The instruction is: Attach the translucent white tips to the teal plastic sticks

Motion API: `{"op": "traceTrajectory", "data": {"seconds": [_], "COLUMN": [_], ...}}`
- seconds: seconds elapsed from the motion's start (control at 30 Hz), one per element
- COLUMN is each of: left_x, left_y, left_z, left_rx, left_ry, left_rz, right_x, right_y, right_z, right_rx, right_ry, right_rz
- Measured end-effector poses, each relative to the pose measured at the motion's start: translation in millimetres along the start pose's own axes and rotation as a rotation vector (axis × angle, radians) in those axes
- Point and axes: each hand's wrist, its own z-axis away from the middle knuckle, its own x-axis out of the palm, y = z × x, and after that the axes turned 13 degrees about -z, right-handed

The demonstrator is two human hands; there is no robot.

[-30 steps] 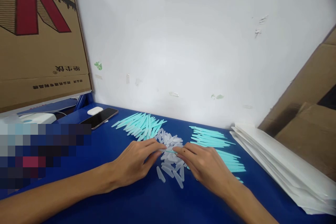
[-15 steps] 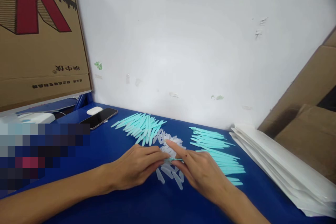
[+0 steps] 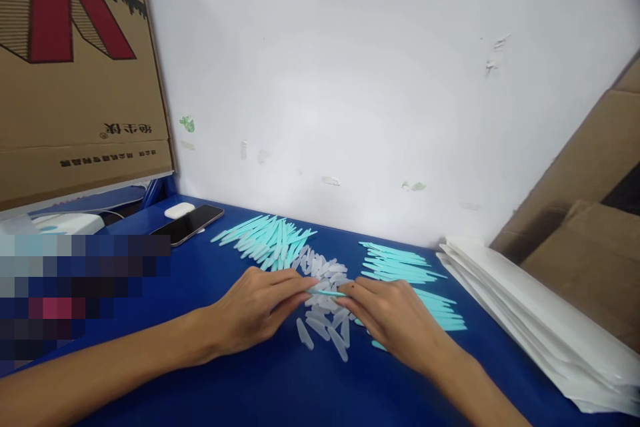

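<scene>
A slim turquoise eyebrow razor (image 3: 330,293) spans the gap between my two hands. My right hand (image 3: 393,313) pinches its right end. My left hand (image 3: 265,301) is closed at the other end, thumb and fingers pressed on what looks like a translucent cap; the fingertips mostly hide it. Beneath and around the fingertips lies a heap of loose translucent caps (image 3: 318,327). Bare-looking turquoise razors (image 3: 400,263) lie in rows to the right, partly behind my right hand. Beyond my left hand is a pile of razors (image 3: 270,240) with paler ends.
The blue table (image 3: 210,387) ends at a white wall (image 3: 325,80). At the left are a phone (image 3: 193,223), a white case (image 3: 179,210) and a large cardboard box (image 3: 85,100). White envelopes or bags (image 3: 540,320) are stacked along the right, beside more cardboard (image 3: 590,267).
My right index finger, stretched out before, has come down onto the razor. Both hands have shifted slightly, and more of the razor shows between them.
</scene>
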Motion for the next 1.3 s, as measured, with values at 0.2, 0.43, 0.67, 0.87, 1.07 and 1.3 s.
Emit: {"op": "traceTrajectory", "data": {"seconds": [0.2,0.43,0.67,0.87,1.07,1.3], "left_x": [0.1,-5.7,-5.6,-10.4,-16.5,-18.2], "left_y": [-2.9,-3.2,1.8,-13.3,-53.6,-72.3], "left_z": [2.8,3.0,1.0,-5.9,-12.7,-12.7], "left_rx": [0.015,0.084,0.099,0.007,-0.345,-0.485], "left_ry": [0.011,-0.048,-0.120,-0.050,-0.140,-0.350], "left_rz": [0.092,0.078,-0.088,-0.233,-0.569,-0.724], "right_x": [7.5,11.0,9.9,-5.0,-14.9,-7.3], "right_y": [-9.0,-6.1,-12.1,3.4,32.1,54.7], "right_z": [-0.2,0.8,-1.4,-3.4,2.2,10.2], "right_rx": [0.007,0.011,-0.021,0.089,0.255,0.348], "right_ry": [-0.004,0.003,-0.015,0.129,0.206,0.002], "right_rz": [-0.080,-0.142,-0.081,0.164,0.371,0.391]}}
